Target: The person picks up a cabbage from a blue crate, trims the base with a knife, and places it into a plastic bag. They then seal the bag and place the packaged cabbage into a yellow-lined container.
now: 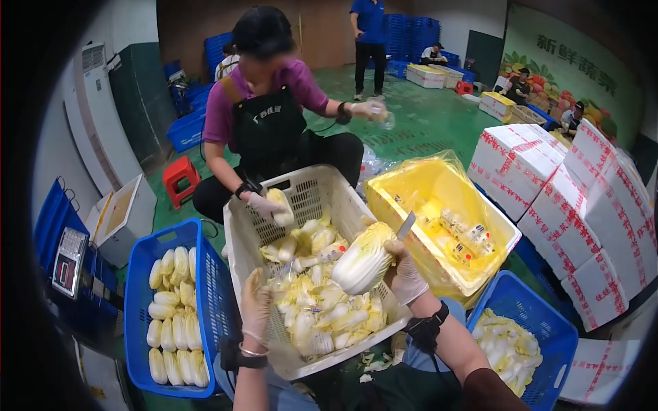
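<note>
My right hand [406, 275], in a pale thin glove, grips a large napa cabbage [363, 259] over the white crate [243, 264]. A knife [406, 225] sticks up from the same hand, its blade pointing up and its handle hidden in my fingers. My left hand [256, 307], gloved too, is raised at the crate's near left side, fingers stretched up and nothing visible in it. Below both hands lie several small trimmed cabbages and loose leaves [319, 301] in the crate, some with printed clear wrap.
A co-worker [267, 116] opposite holds a small cabbage [279, 207] and clear plastic. Left stands a blue crate [199, 308] of cabbages; right, a yellow-lined foam box [391, 226] and a blue crate [555, 363] of leaves. Stacked white boxes [576, 219] rise at right.
</note>
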`<action>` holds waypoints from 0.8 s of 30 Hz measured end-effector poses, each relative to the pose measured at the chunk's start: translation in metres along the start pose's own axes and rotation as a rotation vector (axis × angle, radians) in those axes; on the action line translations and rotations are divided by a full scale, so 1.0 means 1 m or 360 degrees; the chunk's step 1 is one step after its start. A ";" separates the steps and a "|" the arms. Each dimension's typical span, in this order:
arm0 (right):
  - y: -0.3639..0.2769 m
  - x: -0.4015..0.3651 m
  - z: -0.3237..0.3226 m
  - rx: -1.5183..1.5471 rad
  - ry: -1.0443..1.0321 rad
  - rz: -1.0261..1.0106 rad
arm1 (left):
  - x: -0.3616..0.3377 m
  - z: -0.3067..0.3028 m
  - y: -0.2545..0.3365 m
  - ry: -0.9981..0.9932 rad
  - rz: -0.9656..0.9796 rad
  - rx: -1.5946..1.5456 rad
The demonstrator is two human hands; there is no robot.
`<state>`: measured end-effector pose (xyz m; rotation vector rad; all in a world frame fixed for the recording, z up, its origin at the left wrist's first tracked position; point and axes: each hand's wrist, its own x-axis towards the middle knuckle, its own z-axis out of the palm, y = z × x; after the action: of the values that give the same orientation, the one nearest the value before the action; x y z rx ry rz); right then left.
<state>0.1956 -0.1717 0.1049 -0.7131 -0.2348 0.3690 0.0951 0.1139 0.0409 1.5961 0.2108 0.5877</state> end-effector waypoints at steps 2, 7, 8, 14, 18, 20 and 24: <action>0.000 -0.002 0.005 -0.0079 -0.0036 -0.0029 | -0.008 0.007 0.008 -0.0169 0.0341 0.0709; 0.019 0.000 -0.001 -0.0205 -0.0359 0.0135 | -0.025 0.040 0.037 -0.0916 -0.0554 -0.0713; 0.017 -0.004 0.011 -0.0300 -0.0452 0.0145 | -0.031 0.045 0.045 -0.1069 -0.0873 -0.1073; 0.032 0.002 0.019 -0.0531 -0.0136 0.0056 | -0.042 0.054 0.034 -0.1055 -0.0962 -0.1297; 0.036 0.000 0.019 -0.0775 0.0130 0.0243 | -0.039 0.050 0.020 -0.0860 -0.1032 -0.1241; 0.047 0.002 0.009 -0.0904 0.0064 0.0153 | -0.036 0.048 0.014 -0.0882 -0.1007 -0.1217; 0.054 0.001 0.001 -0.1001 0.0111 -0.0227 | -0.035 0.043 0.007 -0.0742 -0.1014 -0.1134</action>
<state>0.1832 -0.1333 0.0697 -1.3178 -0.3387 0.1274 0.0853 0.0591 0.0385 0.8551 0.1250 -0.2078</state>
